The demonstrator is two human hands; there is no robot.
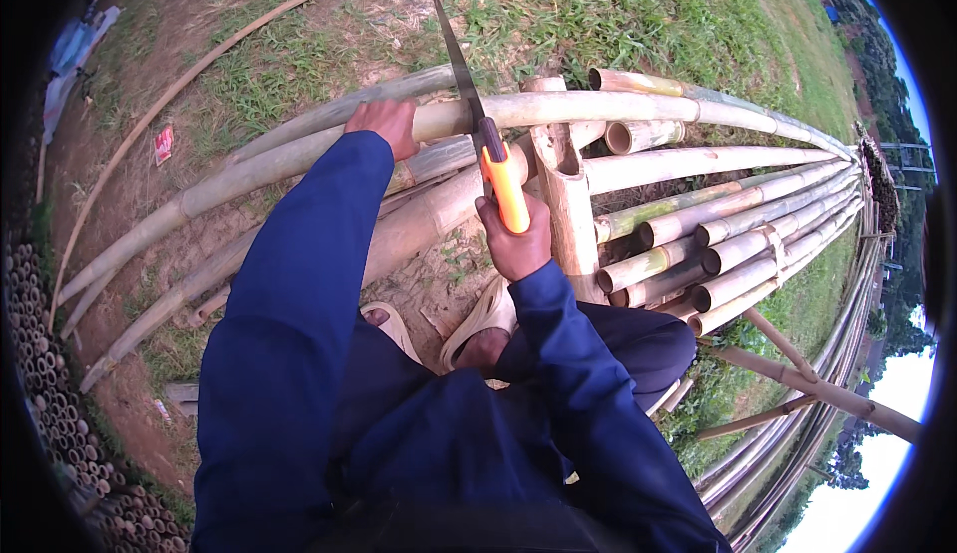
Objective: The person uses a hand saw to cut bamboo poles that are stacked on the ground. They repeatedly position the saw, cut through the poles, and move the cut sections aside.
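Note:
My right hand (pixel 520 239) is closed round the orange and dark handle of a hand saw (pixel 506 189). The dark blade points away from me and lies across a long pale bamboo pole (pixel 588 108), touching or just above it. My left hand (pixel 387 125) wraps over the same pole, just left of the blade. Close to the cut spot, a notched upright bamboo post (pixel 568 204) stands under the pole. Part of the blade's lower edge is hidden, so I cannot tell how deep it sits.
Several cut bamboo poles (pixel 738 244) lie stacked to the right, open ends toward me. A thin curved bamboo strip (pixel 189 75) lies on the ground at left. Many short bamboo pieces (pixel 60 404) are piled at the far left. Bamboo supports (pixel 817 389) stand at right.

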